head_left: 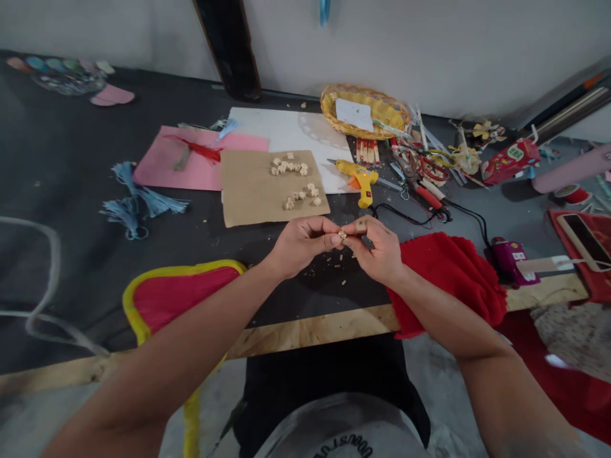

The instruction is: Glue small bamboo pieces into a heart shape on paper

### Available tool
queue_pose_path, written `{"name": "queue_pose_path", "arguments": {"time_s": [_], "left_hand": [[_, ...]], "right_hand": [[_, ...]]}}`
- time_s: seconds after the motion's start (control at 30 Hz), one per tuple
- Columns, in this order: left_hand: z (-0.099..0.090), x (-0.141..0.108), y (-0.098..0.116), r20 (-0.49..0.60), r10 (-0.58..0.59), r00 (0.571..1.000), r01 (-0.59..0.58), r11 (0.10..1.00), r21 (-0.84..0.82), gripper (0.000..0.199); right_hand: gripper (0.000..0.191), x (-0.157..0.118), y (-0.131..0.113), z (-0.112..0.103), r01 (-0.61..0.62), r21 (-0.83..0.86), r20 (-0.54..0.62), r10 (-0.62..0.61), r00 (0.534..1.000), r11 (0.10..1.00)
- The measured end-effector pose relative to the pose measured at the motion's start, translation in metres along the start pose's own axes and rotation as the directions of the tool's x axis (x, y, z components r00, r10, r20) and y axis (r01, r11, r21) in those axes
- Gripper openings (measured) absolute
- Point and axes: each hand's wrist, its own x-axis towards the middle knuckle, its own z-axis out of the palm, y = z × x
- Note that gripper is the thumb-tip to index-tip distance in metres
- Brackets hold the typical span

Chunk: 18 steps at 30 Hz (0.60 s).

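Observation:
Between the fingertips of both hands is a small beige piece [342, 235], knobbly like the ones on the cardboard; its exact kind is too small to make out. My left hand [305, 243] pinches it from the left. From the right, my right hand [377, 248] grips it between thumb and forefinger. Just beyond them lies a brown cardboard sheet [252, 191] with several small beige clusters [289, 166] in two groups. Tiny beige bits [344, 282] are scattered on the dark tabletop below the hands.
A yellow glue gun [356, 175] lies right of the cardboard, near a wicker basket [329, 105], pliers [429, 196] and scissors. Red cloth [443, 273] lies under my right forearm. Blue tassels [153, 200] and pink sheets [162, 165] are at left; a phone [585, 238] is at far right.

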Motion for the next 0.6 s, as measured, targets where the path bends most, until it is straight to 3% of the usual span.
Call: {"name": "queue_pose_path", "arguments": {"time_s": [0.37, 0.6], "left_hand": [[-0.003, 0.001, 0.006, 0.043, -0.103, 0.994, 0.104, 0.994, -0.035, 0.037], [-0.003, 0.001, 0.004, 0.083, -0.097, 0.992, 0.101, 0.994, -0.048, 0.033]], "right_hand": [[0.019, 0.003, 0.0, -0.009, -0.02, 0.106, 0.073, 0.012, 0.997, 0.994], [0.01, 0.003, 0.0, -0.009, 0.023, 0.081, 0.057, -0.028, 0.998, 0.996]]}}
